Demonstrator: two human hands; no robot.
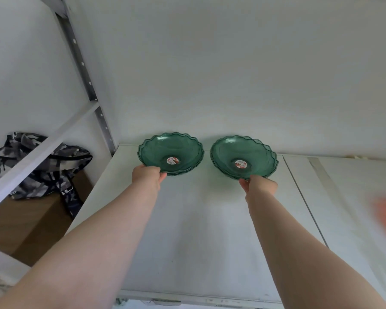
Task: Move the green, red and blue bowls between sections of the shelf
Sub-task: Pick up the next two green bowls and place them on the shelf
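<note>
Two green bowl stacks side by side at the back of the white shelf point(187, 219) — left stack point(171, 153) pinched at its near rim by the left hand point(148, 175), right stack point(243, 157) likewise by the right hand point(260, 185) — each lying straight ahead of its grip.

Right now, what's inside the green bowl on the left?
The left green bowl holds only a round red and white sticker at its centre. It looks like stacked bowls, so anything between them is hidden. The left hand covers part of its near rim.
</note>
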